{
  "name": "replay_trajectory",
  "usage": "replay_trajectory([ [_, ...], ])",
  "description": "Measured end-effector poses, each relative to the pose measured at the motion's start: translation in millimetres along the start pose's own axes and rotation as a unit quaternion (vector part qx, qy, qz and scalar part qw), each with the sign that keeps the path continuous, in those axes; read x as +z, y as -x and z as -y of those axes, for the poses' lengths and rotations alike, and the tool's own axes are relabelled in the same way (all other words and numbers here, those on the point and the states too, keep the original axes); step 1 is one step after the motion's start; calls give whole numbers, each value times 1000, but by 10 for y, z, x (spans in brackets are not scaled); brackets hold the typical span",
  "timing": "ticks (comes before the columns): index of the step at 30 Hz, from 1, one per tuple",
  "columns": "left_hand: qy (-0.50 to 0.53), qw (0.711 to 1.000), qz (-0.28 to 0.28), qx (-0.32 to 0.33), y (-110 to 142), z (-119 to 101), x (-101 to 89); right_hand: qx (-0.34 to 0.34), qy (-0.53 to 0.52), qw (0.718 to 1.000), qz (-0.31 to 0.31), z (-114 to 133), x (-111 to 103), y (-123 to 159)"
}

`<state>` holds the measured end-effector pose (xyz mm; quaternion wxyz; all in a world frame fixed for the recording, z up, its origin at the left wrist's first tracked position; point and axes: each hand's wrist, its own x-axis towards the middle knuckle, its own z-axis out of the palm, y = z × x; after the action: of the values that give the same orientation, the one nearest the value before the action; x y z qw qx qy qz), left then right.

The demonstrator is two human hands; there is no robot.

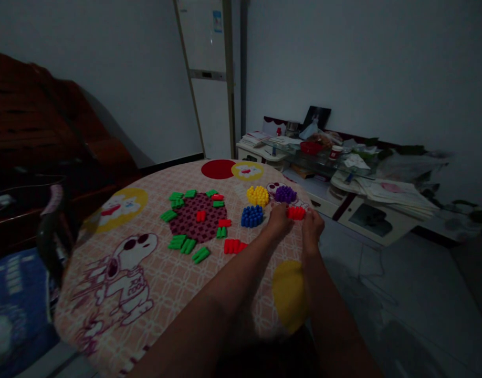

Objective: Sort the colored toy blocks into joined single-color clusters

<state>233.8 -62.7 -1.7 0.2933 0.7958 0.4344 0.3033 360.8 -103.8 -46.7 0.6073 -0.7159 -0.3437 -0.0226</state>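
A row of red plastic pegs (295, 212) is between my two hands at the table's right side. My left hand (279, 218), fingers curled, grips its left end. At the other end, my right hand (312, 226) has its fingers closed against the pegs; the fingertips are partly hidden. Just beyond is a purple peg cluster (285, 194). Yellow pegs (258, 195) and blue pegs (252, 216) stand grouped to the left. Another red peg group (233, 245) lies near my left forearm. Green pegs (178, 241) lie in small bunches around a dark red patterned patch (186, 218).
The round table has a patterned cloth (166, 294). Behind it, a low cabinet (367, 210) carries papers, a red bowl (311, 147) and a cup (335, 152). A tall white unit (211, 110) stands by the wall. Left are a wooden bench (67, 126) and a chair (48, 231).
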Motion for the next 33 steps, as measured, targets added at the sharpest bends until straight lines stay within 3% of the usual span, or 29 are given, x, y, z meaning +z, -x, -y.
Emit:
replay_trajectory([
  [9,43,999,-5,-7,-30,92,166,-10,7,1000,9,13,-19,20],
  [16,29,1000,-10,0,-2,90,118,17,13,1000,6,-19,-4,-2],
  [20,-11,999,1,51,46,68,-23,18,7,1000,-3,-29,-8,9],
  [23,-42,994,-3,97,111,64,-315,2,7,1000,-1,-39,-12,8],
  [26,-67,994,-28,86,178,182,-799,6,1,1000,-8,-44,-13,11],
  [30,-160,983,-86,-19,275,610,-1550,1,2,1000,-13,-33,-23,33],
  [33,-247,951,-130,-133,403,1002,-1953,-14,3,1000,-10,-20,-34,44],
])
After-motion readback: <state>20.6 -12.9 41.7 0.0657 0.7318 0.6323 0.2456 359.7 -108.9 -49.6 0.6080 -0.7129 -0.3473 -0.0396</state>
